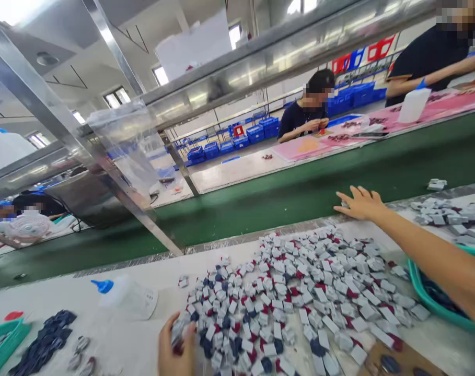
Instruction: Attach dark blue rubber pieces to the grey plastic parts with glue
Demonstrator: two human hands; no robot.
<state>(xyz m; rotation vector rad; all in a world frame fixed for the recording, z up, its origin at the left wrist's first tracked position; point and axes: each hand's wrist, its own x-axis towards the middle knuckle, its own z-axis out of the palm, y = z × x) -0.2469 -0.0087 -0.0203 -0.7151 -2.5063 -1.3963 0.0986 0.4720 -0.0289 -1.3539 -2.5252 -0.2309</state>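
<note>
At the near edge, my left hand (174,347) is closed around a small grey and dark red piece (178,334), just left of the heap. My right hand (358,203) is stretched out over the near edge of the green conveyor belt (261,209), fingers spread. A small grey bit shows by its thumb; whether it is gripped I cannot make out. Between and below the hands spreads a wide heap of small grey block-like pieces (300,282), some with dark red or navy parts. A brown board (402,363) with dark round spots lies at the bottom right.
A white squeeze bottle with blue nozzle (131,297) lies left of the heap. Navy pieces (45,342) and a green basket (10,339) are further left. Another green basket (413,282) sits under my right forearm. Co-workers (305,112) sit across the belt. A metal post (115,188) slants down at left.
</note>
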